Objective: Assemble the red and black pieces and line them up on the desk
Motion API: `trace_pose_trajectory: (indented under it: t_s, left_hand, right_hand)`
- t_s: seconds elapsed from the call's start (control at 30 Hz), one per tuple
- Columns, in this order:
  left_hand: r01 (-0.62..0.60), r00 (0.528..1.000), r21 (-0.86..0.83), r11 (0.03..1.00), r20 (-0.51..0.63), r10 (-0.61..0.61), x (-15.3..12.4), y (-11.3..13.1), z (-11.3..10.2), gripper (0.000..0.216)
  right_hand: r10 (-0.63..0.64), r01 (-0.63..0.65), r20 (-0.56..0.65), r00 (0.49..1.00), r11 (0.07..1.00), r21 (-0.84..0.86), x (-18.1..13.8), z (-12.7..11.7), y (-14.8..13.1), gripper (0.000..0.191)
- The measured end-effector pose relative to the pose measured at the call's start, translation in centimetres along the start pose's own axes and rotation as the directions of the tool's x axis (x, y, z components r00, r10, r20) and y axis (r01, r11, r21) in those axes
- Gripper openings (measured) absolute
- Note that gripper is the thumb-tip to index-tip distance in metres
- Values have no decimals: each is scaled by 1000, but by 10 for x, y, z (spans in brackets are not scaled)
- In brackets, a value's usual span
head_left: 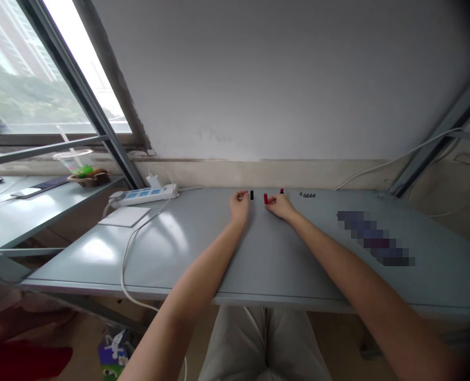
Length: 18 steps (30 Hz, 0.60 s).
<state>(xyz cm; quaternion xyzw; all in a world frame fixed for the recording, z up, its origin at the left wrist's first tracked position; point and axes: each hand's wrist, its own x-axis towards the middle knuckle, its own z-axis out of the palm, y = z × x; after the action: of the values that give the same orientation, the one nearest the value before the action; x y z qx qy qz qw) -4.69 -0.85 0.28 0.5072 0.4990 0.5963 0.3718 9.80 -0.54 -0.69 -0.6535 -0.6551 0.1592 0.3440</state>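
Observation:
Both my arms reach across a grey table (203,248) toward its far edge. My left hand (239,205) rests on the tabletop with fingers curled in a pinch, just left of a small black upright piece (251,195). My right hand (279,206) is closed with its fingertips on a small red upright piece (265,198). A second small red piece (281,191) stands just behind my right hand. What my left fingers hold, if anything, is too small to make out.
A row of several tiny dark parts (307,195) lies right of my hands. A white power strip (144,195) with cable and a white pad (124,216) sit at the left. A plastic cup (75,160) stands on a side table below the window.

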Motion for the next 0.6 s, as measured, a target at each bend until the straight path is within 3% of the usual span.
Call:
trace_pose_trajectory:
  t_s: [0.2,0.6]
  left_hand:
    - [138,988,-62,988,-67,-142,10,-3,-9,15]
    - [159,986,-76,984,-33,-162,6,0,-10,13]
  right_hand:
    - [41,-39,-19,999,997,68,20,25,-9,4]
    - [106,-113,-76,992,988,-106,26,41,-10,11]
